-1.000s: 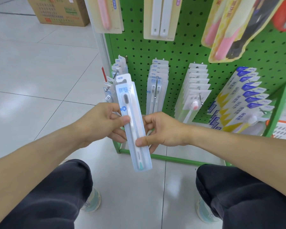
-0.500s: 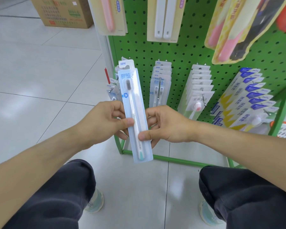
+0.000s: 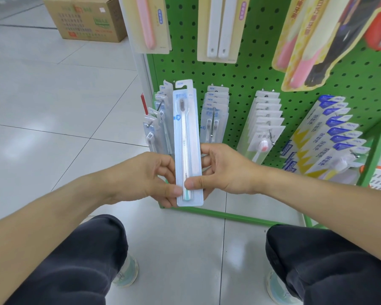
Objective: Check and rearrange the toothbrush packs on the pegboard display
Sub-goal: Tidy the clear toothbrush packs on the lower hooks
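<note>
Green pegboard [image 3: 240, 69] over pale tiled floor [image 3: 53, 102], cardboard box [image 3: 86, 18] behind, both hands' fingers pinching upright toothbrush pack [image 3: 186, 137]

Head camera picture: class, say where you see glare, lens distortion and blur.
Head view: soft ceiling-light glare on the floor tiles; wide-angle bending bows the hanging packs top right outward; the held toothbrush pack, pinched by the left hand and right hand, is fairly sharp, though its small print stays unreadable.
</note>
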Demonstrator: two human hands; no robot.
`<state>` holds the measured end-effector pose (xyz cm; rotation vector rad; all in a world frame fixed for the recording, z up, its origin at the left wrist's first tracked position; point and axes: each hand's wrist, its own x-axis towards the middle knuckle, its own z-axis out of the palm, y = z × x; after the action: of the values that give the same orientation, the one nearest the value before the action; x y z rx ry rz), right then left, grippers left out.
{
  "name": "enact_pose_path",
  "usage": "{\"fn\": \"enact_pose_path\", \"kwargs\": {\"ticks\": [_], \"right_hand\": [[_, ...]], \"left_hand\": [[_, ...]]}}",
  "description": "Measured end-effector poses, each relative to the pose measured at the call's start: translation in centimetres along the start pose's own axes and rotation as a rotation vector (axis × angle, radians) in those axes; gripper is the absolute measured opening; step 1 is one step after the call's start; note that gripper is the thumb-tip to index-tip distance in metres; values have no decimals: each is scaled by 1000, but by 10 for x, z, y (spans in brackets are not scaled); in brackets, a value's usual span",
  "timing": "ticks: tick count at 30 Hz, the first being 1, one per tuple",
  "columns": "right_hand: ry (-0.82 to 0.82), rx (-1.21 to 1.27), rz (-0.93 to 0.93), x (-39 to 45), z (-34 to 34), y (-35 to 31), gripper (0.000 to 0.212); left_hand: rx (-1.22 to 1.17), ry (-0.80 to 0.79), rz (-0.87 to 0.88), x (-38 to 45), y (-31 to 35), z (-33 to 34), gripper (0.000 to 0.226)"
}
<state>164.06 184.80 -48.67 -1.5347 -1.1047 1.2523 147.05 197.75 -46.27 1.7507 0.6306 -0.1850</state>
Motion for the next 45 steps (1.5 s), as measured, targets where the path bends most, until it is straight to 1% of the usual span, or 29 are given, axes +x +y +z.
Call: {"fn": "enact_pose_path", "kwargs": {"ticks": [2,6,8,14,18,22,24,26,29,33,35,37,39,42,45], "right_hand": [[3,13,5,-1,-3,-2,56],[-44,-40,14,-2,-7,-3,72],[-43,-72,9,-1,-7,-3,74],[-82,-116,19,0,-9,-1,72],[1,-197,0,-1,-6,-1,64],[77,-313,-56,-3,-1,-4,55],[77,-317,-63,-5,3,-6,55],[46,-323,-60,-8,6,-10,59],[53,-353,-39,-9,8,-11,67],[139,-396,1,-6,11,-5,72],[183,-457,1,-3,10,-3,75],[203,-493,-1,-2,10,-3,78],[190,-442,-18,-1,11,-4,75],[152,-390,-57,0,13,-4,60],[142,-417,-39,0,10,-3,49]], "left_hand": [[-7,-6,-4,-1,0,1,28],[-13,14,17,-2,1,2,30],[-6,30,10,-2,1,1,30],[55,61,-4,0,2,7,29],[90,119,-13,0,4,8,37],[-22,179,-38,0,6,9,39],[-84,157,-45,1,6,9,45],[-91,103,-21,2,5,9,49],[-58,33,25,2,3,9,40],[-69,-45,68,2,1,9,28],[-78,-68,74,2,1,9,32],[-81,-93,77,2,2,9,42],[-85,-98,67,2,2,8,45],[-81,-76,14,4,-1,6,37],[-50,-147,-38,4,-3,7,39]]}}
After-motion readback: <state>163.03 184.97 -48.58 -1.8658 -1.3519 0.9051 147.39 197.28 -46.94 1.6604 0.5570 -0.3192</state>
